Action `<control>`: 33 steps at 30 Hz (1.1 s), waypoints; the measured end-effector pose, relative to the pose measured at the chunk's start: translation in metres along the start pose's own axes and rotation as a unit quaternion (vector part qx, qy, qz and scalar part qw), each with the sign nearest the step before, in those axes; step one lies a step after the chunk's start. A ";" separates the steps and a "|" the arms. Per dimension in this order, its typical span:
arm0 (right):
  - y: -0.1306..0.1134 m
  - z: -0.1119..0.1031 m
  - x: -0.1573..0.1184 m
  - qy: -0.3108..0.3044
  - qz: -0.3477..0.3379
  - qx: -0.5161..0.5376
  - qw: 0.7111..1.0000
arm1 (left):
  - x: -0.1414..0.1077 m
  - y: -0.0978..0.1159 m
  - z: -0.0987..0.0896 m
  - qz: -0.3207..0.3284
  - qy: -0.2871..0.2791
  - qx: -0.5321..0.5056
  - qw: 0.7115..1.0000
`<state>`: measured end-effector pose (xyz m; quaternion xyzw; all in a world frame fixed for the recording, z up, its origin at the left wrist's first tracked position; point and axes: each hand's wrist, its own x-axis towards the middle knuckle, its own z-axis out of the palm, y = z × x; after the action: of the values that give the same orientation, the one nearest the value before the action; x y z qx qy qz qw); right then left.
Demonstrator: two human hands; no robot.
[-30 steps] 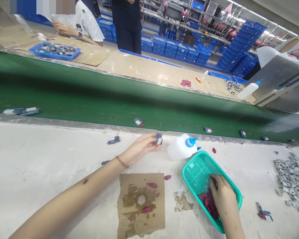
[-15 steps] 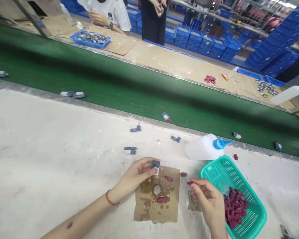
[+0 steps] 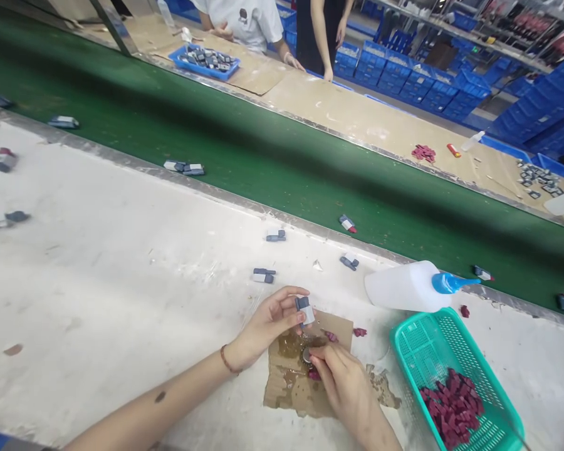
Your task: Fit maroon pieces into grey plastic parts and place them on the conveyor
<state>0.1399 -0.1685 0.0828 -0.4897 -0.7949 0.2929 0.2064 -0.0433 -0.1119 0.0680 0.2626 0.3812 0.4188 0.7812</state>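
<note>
My left hand (image 3: 270, 326) pinches a small grey-and-white plastic part (image 3: 305, 311) above the upper edge of a stained cardboard piece (image 3: 279, 398). My right hand (image 3: 352, 385) is closed, its fingertips at a small metal bottle cap (image 3: 306, 355) on the cardboard; the small maroon piece seen in it earlier is hidden by the fingers. Wet brown stains surround the cap. One loose maroon piece (image 3: 313, 374) lies just below the cap, partly covered by my right hand. Another maroon piece (image 3: 360, 332) rests on the table by the cardboard's right edge.
A green basket (image 3: 502, 401) of maroon pieces stands at right, below a white squeeze bottle (image 3: 404, 287) lying on its side. Several grey-and-white parts (image 3: 264, 275) lie about the table. Beyond runs a green conveyor belt (image 3: 244, 163) carrying similar parts. Two people are at the far bench (image 3: 357, 106).
My right hand has moved left from beside the basket to the bottle cap. My left hand still holds the grey-and-white part, now tilted differently. The view has shifted left.
</note>
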 end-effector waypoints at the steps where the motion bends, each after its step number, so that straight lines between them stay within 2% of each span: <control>1: 0.000 0.000 0.001 -0.004 -0.006 -0.005 1.000 | 0.000 0.000 0.000 -0.006 0.000 -0.011 1.000; 6: -0.001 0.002 0.000 -0.005 0.004 0.016 1.000 | 0.000 0.002 -0.002 -0.043 0.020 -0.059 0.997; 10: 0.000 -0.003 -0.003 -0.014 0.078 0.104 0.991 | 0.000 0.003 -0.003 -0.041 0.013 -0.078 0.996; 13: 0.000 -0.010 -0.002 0.019 0.151 0.198 0.968 | 0.000 0.003 -0.003 -0.041 -0.003 -0.076 0.996; 16: -0.002 -0.014 0.002 0.089 0.189 0.283 0.936 | 0.000 0.001 -0.004 -0.044 -0.009 -0.053 0.998; 23: -0.011 -0.007 0.018 0.179 0.185 0.373 0.891 | 0.001 -0.005 -0.007 -0.025 -0.017 -0.032 0.999; 27: -0.015 -0.003 0.028 0.172 0.214 0.430 0.860 | 0.000 -0.009 -0.007 -0.012 -0.014 -0.028 0.999; 33: -0.020 -0.001 0.036 0.165 0.232 0.458 0.842 | 0.000 -0.011 -0.007 0.003 -0.017 -0.027 1.000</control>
<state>0.1120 -0.1432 0.0988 -0.5507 -0.3881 0.5776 0.4610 -0.0437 -0.1171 0.0557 0.2496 0.3561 0.4267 0.7930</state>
